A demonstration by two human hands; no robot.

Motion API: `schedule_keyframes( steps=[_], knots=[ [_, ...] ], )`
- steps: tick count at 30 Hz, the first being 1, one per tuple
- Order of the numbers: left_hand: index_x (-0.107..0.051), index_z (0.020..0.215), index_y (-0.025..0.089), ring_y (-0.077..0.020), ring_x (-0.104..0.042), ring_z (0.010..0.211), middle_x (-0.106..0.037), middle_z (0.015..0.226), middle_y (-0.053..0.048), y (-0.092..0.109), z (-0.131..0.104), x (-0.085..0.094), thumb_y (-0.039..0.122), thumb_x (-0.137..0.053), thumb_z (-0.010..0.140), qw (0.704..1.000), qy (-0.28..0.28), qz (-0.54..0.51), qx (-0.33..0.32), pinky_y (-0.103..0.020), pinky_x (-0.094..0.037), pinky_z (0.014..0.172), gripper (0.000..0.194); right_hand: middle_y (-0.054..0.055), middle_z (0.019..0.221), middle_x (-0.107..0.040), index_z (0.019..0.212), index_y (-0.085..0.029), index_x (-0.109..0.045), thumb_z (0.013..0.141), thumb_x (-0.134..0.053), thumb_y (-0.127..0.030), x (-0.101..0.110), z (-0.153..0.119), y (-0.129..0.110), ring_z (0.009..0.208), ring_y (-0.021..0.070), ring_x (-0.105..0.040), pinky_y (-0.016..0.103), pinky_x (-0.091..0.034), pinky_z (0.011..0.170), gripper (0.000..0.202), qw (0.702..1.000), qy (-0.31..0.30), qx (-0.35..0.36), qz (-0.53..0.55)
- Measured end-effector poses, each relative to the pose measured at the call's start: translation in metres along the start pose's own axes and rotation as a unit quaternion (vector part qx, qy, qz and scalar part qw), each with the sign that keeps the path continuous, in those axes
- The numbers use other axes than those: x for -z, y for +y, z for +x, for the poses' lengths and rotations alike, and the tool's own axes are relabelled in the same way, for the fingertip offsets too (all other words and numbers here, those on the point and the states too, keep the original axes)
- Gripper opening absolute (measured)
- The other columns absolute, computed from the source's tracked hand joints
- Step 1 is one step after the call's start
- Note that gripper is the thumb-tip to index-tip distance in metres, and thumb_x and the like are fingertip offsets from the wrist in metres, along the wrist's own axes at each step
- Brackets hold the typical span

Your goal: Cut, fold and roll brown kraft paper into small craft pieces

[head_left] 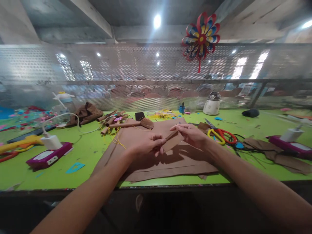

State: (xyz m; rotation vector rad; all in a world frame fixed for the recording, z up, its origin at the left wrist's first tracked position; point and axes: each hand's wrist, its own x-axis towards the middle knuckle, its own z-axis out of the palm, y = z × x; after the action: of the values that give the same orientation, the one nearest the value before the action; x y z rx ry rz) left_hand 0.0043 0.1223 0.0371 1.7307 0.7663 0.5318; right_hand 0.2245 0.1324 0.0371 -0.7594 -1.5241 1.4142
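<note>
A small piece of brown paper [172, 141] is held up between both hands, with a narrow edge along its top that looks folded. My left hand [148, 145] pinches its left end between thumb and fingers. The right end is gripped by the fingertips of my right hand [190, 134]. Beneath the hands, large brown paper sheets [151, 169] lie on the green table [97, 156]. Rolled brown paper sticks [124, 124], one ending in a pleated fan [147, 123], rest at the sheets' upper left, with yellow string around them.
Scissors with red and yellow handles [225, 136] lie right of the sheets. Purple power strips [50, 155] stand left and right. A white bottle [212, 104], a blue bottle [181, 108] and a mesh screen [136, 71] are behind.
</note>
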Motion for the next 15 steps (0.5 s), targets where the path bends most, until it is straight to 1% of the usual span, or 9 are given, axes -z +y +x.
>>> schedule_keyframes(
  steps=[2,4,5,7,10,11,13,14,15],
  knots=[
    [-0.051,0.081,0.014,-0.0065,-0.046,0.046,-0.056,0.058,0.001,0.004,-0.002,0.001,0.039,-0.050,0.086,0.998,-0.037,-0.056,0.003,-0.022,-0.033,0.050,0.025,0.002,0.080,-0.062,0.092,-0.017,-0.068,0.073,-0.067,-0.029,0.000,-0.002,-0.002,0.071,0.0109,-0.056,0.025,-0.045,0.066,0.023,0.999,-0.034,-0.017,0.015],
    [-0.052,0.082,0.014,-0.0065,-0.046,0.048,-0.054,0.058,0.001,0.007,-0.005,0.000,0.037,-0.053,0.085,0.991,-0.062,-0.116,0.009,-0.022,-0.033,0.051,0.023,0.003,0.087,-0.065,0.098,-0.019,-0.067,0.067,-0.071,-0.026,-0.002,-0.006,-0.005,0.077,0.0131,-0.059,0.028,-0.046,0.072,0.031,0.995,-0.094,-0.026,0.012],
    [-0.054,0.084,0.014,-0.0066,-0.046,0.049,-0.054,0.059,0.002,0.008,-0.007,-0.002,0.035,-0.055,0.084,0.987,-0.067,-0.145,0.014,-0.022,-0.033,0.052,0.021,0.004,0.089,-0.065,0.098,-0.020,-0.067,0.066,-0.072,-0.025,-0.004,-0.008,-0.005,0.079,0.0140,-0.060,0.029,-0.047,0.074,0.034,0.992,-0.123,-0.020,0.005],
    [-0.056,0.090,0.014,-0.0067,-0.046,0.052,-0.054,0.062,0.001,0.009,-0.010,-0.007,0.032,-0.058,0.082,0.980,-0.070,-0.183,0.026,-0.022,-0.034,0.053,0.020,0.004,0.089,-0.066,0.095,-0.020,-0.069,0.066,-0.073,-0.026,-0.008,-0.011,-0.006,0.079,0.0144,-0.060,0.030,-0.046,0.075,0.030,0.987,-0.158,0.012,-0.024],
    [-0.058,0.094,0.013,-0.0079,-0.046,0.053,-0.054,0.062,0.000,0.008,-0.012,-0.015,0.032,-0.058,0.081,0.978,-0.085,-0.188,0.033,-0.023,-0.034,0.054,0.023,0.002,0.079,-0.065,0.081,-0.019,-0.071,0.070,-0.070,-0.027,-0.014,-0.014,-0.008,0.074,0.0139,-0.059,0.030,-0.046,0.073,0.014,0.982,-0.161,0.053,-0.084],
    [-0.058,0.093,0.013,-0.0087,-0.047,0.054,-0.055,0.063,-0.001,0.007,-0.012,-0.018,0.033,-0.057,0.081,0.978,-0.094,-0.184,0.034,-0.023,-0.035,0.054,0.023,0.002,0.076,-0.065,0.077,-0.019,-0.070,0.072,-0.068,-0.028,-0.015,-0.014,-0.009,0.073,0.0140,-0.058,0.030,-0.046,0.073,0.011,0.981,-0.157,0.058,-0.102],
    [-0.057,0.094,0.013,-0.0110,-0.051,0.059,-0.058,0.070,-0.004,0.006,-0.011,-0.022,0.035,-0.054,0.081,0.979,-0.100,-0.173,0.036,-0.026,-0.038,0.058,0.026,0.001,0.071,-0.064,0.072,-0.017,-0.069,0.075,-0.065,-0.028,-0.015,-0.014,-0.010,0.071,0.0137,-0.058,0.030,-0.045,0.072,0.012,0.980,-0.144,0.062,-0.125],
    [-0.056,0.095,0.013,-0.0119,-0.053,0.061,-0.058,0.073,-0.005,0.006,-0.010,-0.024,0.036,-0.052,0.082,0.983,-0.088,-0.158,0.032,-0.027,-0.040,0.060,0.027,0.001,0.070,-0.063,0.071,-0.017,-0.068,0.076,-0.064,-0.029,-0.014,-0.013,-0.010,0.069,0.0131,-0.057,0.029,-0.045,0.071,0.014,0.979,-0.136,0.062,-0.137],
    [-0.055,0.095,0.013,-0.0122,-0.053,0.063,-0.059,0.077,-0.006,0.007,-0.010,-0.024,0.037,-0.049,0.083,0.990,-0.061,-0.126,0.022,-0.027,-0.040,0.061,0.027,0.001,0.069,-0.063,0.072,-0.017,-0.068,0.077,-0.063,-0.031,-0.012,-0.012,-0.010,0.068,0.0127,-0.056,0.028,-0.045,0.070,0.016,0.978,-0.130,0.057,-0.152]
  ],
)
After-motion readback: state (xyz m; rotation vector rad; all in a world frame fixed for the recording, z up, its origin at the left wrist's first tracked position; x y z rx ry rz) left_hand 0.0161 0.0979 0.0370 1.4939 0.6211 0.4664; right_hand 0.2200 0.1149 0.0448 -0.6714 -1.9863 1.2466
